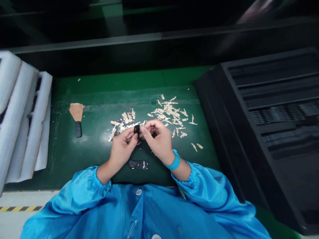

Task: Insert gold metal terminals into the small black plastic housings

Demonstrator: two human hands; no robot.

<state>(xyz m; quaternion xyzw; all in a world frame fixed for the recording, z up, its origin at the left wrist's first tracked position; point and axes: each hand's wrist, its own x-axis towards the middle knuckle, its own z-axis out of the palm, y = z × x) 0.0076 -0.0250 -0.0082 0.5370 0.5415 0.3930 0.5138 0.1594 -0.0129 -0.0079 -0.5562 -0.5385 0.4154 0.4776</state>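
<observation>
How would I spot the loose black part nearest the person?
Start at the green mat, near edge, by the blue coat. Between the two wrists lies a flat black part. Unlike the small black piece pinched by the left hand and right hand, it lies untouched, and unlike the black strip far left, no tan card adjoins it.

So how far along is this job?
Done, it seems: tan scraps litter the mat, and one black piece lies near the body. In hand: left hand and right hand pinch a small black part. Left: a dark strip by brown paper, perhaps.
</observation>
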